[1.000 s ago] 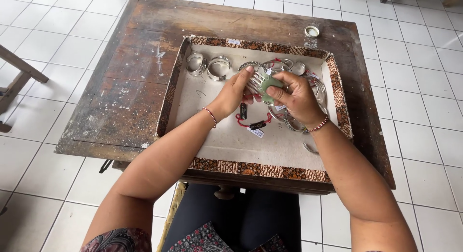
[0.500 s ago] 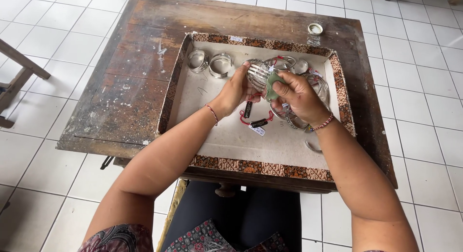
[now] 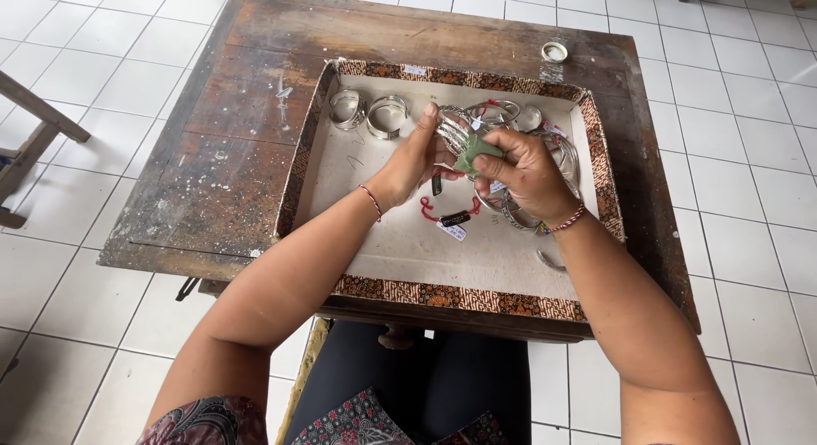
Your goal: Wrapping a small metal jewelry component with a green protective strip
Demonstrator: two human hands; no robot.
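Note:
My left hand grips a wide silver cuff bracelet above the tray. My right hand presses a small green pad against that bracelet. Both hands hover over a shallow tray with a patterned brown rim and a pale lining. Under my hands lie red strings with small tags and more silver bangles.
Two silver cuffs rest in the tray's far left corner. A small round jar stands on the worn wooden table behind the tray. White floor tiles surround the table; a wooden leg shows at left.
My hands and the bracelet have shifted slightly within the tray; the green pad has slid along the bracelet's surface.

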